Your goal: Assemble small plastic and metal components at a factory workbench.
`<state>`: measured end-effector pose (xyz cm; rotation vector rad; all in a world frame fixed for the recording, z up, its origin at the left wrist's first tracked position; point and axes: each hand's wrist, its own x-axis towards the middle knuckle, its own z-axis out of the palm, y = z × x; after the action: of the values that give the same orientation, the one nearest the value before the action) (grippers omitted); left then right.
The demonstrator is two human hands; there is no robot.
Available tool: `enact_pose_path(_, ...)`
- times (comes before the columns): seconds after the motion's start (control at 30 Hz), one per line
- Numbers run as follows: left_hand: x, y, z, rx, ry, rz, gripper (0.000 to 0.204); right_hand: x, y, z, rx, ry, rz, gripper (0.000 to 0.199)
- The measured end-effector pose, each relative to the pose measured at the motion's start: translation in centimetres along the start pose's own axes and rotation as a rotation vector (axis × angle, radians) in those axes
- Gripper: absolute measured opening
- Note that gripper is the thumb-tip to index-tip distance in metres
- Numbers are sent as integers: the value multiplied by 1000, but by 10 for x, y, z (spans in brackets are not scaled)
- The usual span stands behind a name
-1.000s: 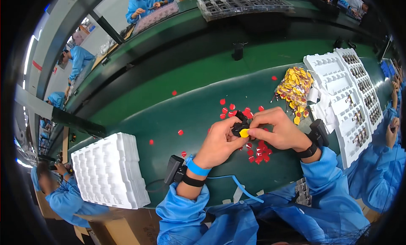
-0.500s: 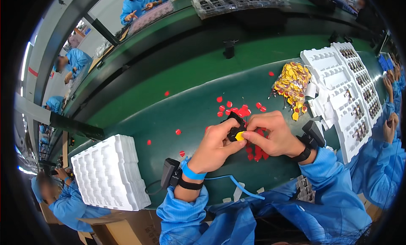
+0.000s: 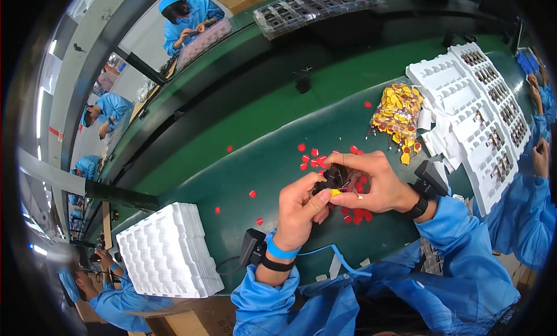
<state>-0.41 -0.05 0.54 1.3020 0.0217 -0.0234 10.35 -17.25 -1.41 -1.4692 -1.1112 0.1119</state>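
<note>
Both hands meet over the middle of the green bench, closed around a small black plastic part. A small yellow piece shows at its near side, between the two thumbs; thin wires are visible beside it. My left hand grips the part from the left, its thumb tip against the yellow piece. My right hand holds the other side, with fingers curled over the far edge and the thumb close to the yellow piece. Fingers hide much of the part. Red round pieces lie scattered beneath and beyond the hands.
To the right, a clear bag of yellow discs with wires sits beside white trays holding small parts. Stacked white trays stand at left. A green conveyor belt runs beyond the bench. Co-workers in blue sit around.
The view has shifted a little. My right hand's fingers have moved up around the far side of the black part, which sits turned, and its thumb has drawn back from the yellow piece.
</note>
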Motion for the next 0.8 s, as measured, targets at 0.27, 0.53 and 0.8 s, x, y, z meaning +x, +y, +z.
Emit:
enact_pose_path(0.27, 4, -1, -2, -153, -67, -79, 18, -1, 5, 9, 52, 62, 141, 48)
enact_pose_path(0.53, 15, -18, -12, -253, 55, -30, 40, 1, -12, 2, 241, 236, 99, 53)
enact_pose_path(0.8, 14, -25, -8, -189, 26, -20, 30, -4, -32, -11, -27, 57, -93, 61)
